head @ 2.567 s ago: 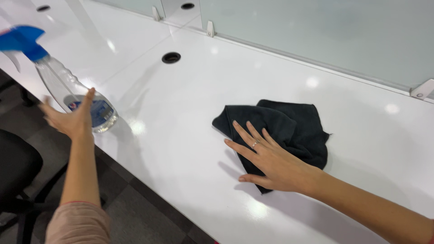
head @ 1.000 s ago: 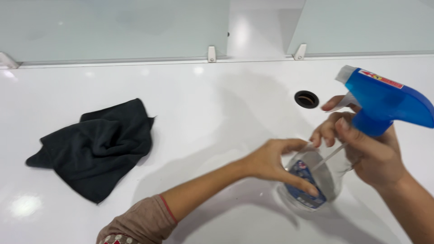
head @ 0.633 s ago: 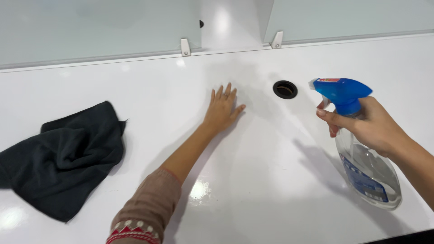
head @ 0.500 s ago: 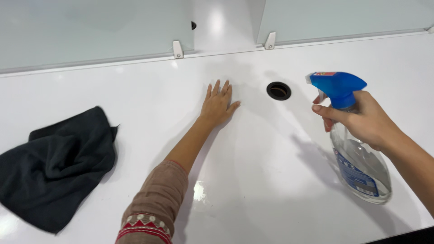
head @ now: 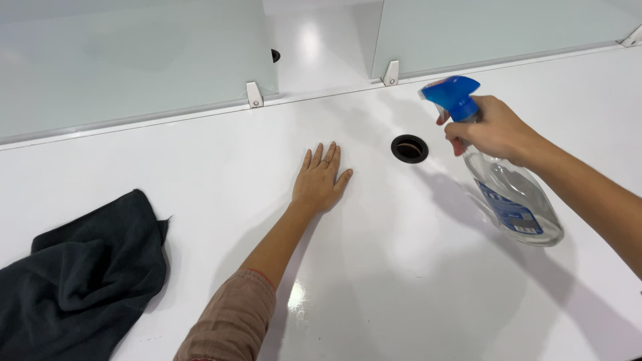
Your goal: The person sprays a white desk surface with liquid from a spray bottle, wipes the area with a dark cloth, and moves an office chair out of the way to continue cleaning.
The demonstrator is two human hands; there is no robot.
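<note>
Far left, bottom corner: dark grey cloth (head: pixel 80 281) lying crumpled on the white desk (head: pixel 414 281), partly cut off by the frame edge, well apart from both hands. Behind, frosted glass panel (head: pixel 127 60) standing along the back of the desk, held at its near corner by a small white bracket (head: pixel 254 94); second panel (head: pixel 495 30) to the right of it with its own bracket, a gap between the two. Centre: left hand (head: pixel 321 180) palm down, flat on the desk surface, fingers straight and close together pointing away from the person toward the panels, thumb slightly out to the right; holding nothing. Brownish sleeve (head: pixel 231 321) covers the upper forearm. Just right of the fingertips: round black cable hole (head: pixel 409 148) in the desk, near the hand but not touching. Right of the hole: spray bottle (head: pixel 511 200), clear body with a blue label, blue trigger head. Long axis tilted, base down and to the right, head up and to the left; nozzle points left, toward the hole and the left hand. Whether the base touches the desk cannot be told. Right hand (head: pixel 491 130) is wrapped round the bottle's neck just under the blue head, fingers curled at the trigger, bare forearm running off the right edge
</note>
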